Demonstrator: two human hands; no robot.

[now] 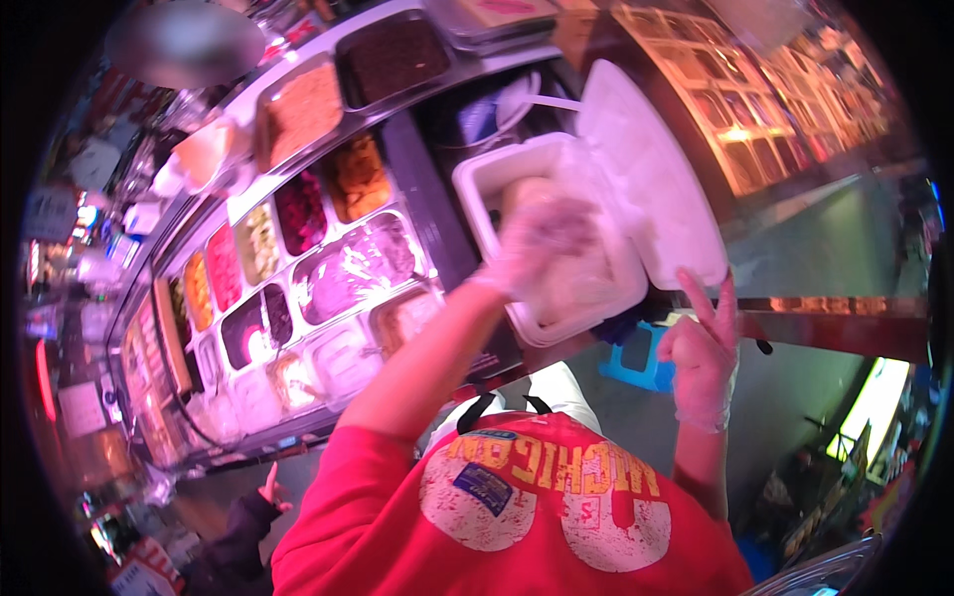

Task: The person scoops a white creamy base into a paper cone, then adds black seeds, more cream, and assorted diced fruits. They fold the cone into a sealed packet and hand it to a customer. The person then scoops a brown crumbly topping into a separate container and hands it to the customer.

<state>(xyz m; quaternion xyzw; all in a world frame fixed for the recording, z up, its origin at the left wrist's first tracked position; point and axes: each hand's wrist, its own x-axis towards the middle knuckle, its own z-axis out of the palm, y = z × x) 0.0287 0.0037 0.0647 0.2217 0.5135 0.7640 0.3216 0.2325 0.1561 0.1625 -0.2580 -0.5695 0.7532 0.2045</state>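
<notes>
A white lidded box stands in front of me, its lid swung back to the right. My left hand, in a clear thin glove, reaches down into the box over pale contents that look wrapped in plastic. Motion blurs its fingers, so what they hold, if anything, does not show. By the lid's lower corner is my right hand, also gloved. Two of its fingers stretch up against the lid's edge while the others curl toward the palm.
On the left, a counter holds several metal pans of colourful food, among them a purple one. A container with a white handle sits behind the box. Below the lid is a blue stool. Another person's hand shows at lower left.
</notes>
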